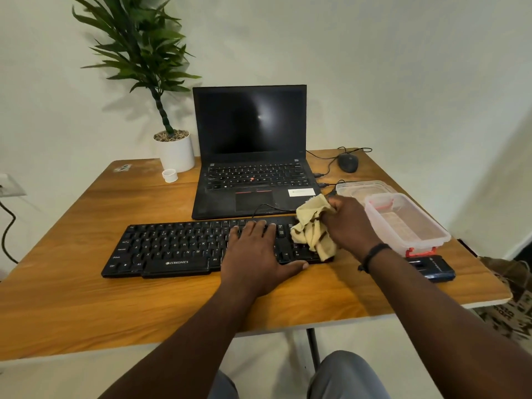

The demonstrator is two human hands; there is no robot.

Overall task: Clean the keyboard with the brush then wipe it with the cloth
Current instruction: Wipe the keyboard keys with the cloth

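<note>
Left hand: the left hand (254,249) lies flat on the right half of the keyboard, fingers straight and spread over the keys, thumb hooked along the near edge. It grips nothing, just presses down.
Right hand: the right hand (347,223) is bunched tight round the cloth, fingers curled in, a dark band on the wrist.
Cloth: the cloth (312,228) is pale yellow with dark stripes, crumpled into a wad. It hangs from the fist and sits on the keyboard's far-right end, over the number pad.
Keyboard: the keyboard (172,246) is black, lying flat across the near middle of the table, its cable running off the far edge towards the laptop.
Brush: I can't pick out a brush for certain anywhere here.
Table: the wooden table (72,298) carries everything, its grain running left to right.
Laptop: the laptop (250,156) stands open just beyond the keyboard, screen dark.
Mouse: the mouse (348,162) sits far right of the laptop, wired.
Clear tub: the clear tub (406,223) with red clips sits right of the right hand, with a clear lid (359,188) lying just beyond it.
Dark case: a dark case (431,267) lies at the tub's near side, close to the right forearm.
Plant: the potted plant (172,145) is at the far left of the laptop, with a small white cup (169,175) just in front of it.
</note>
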